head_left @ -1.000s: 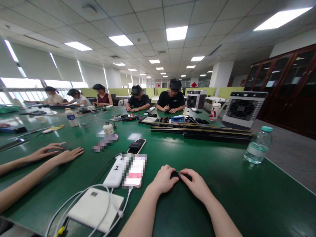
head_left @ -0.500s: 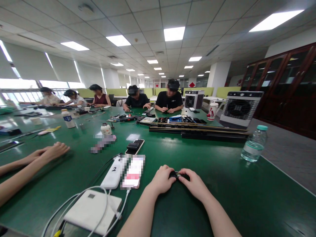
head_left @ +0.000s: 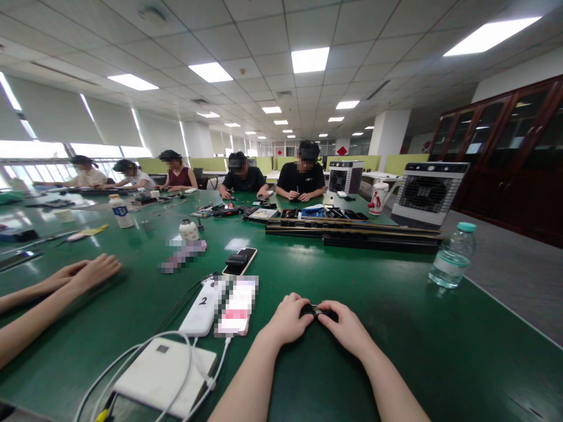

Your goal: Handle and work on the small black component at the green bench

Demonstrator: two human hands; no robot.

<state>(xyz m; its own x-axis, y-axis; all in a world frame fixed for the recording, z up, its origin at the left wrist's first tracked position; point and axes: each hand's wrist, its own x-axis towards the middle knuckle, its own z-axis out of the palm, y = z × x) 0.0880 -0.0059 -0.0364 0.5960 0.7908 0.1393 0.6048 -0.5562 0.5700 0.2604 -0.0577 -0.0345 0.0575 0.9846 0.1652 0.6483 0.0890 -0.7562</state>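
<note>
Between my two hands, low over the green table [head_left: 409, 328], is a small dark object [head_left: 314, 309] with a lighter part at its middle. My left hand [head_left: 288, 318] has its fingers curled round the left end, the thumb pressed against the near side. On the right end, my right hand [head_left: 341, 321] pinches it with thumb and fingers. The fingers cover most of the object, so its kind cannot be made out. A phone with a lit, blurred screen [head_left: 237, 308] lies to the left of my left hand.
White power banks [head_left: 200, 313] and a white box [head_left: 165, 375] with looping cables lie at the left front. A water bottle [head_left: 453, 258] stands on the right. Long black rails [head_left: 378, 240] lie across the far side. A neighbour's forearms [head_left: 65, 293] rest on the left; other people sit opposite.
My hands stay in nearly the same place, with the fingertips shifting very slightly on the small dark object. The neighbour's hand on the left has drawn back a little.
</note>
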